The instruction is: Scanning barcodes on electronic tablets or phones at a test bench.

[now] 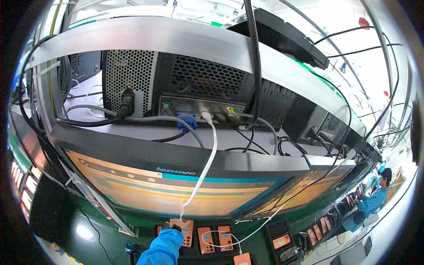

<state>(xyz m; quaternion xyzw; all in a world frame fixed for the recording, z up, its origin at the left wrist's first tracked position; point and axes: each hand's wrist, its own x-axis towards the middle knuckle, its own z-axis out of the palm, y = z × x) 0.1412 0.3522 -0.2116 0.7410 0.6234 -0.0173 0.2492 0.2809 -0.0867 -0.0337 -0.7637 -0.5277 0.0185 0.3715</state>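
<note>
Phone (187,236), orange back, sits just below the lower edge of the big front monitor (176,190), left of that edge's middle. Head view, only one. Phone stands roughly upright, flat orange face to camera, dark round lenses down its right side; lower left part hidden by the hand. White cable (203,174) meets its top edge, runs up across the monitor's screen to a port on the computer tower (203,79) above the monitor.

Hands: left one (176,228) grasping the phone, dark fingers over its left part, blue sleeve (161,251) below; exact finger placement too small to tell. Right hand out of frame, state can't be told.

Below the monitor, right of the held phone: orange phone (206,240) and another orange phone (225,239) side by side, lenses showing, thin white cord (240,241) looping over them. Further below, one more (242,259), cut by frame edge. Right of the monitor: second monitor (304,190); lower right of it, dark tray (274,230) with an orange phone lying sideways. Far right of the monitor, a person in blue (373,203).
</note>
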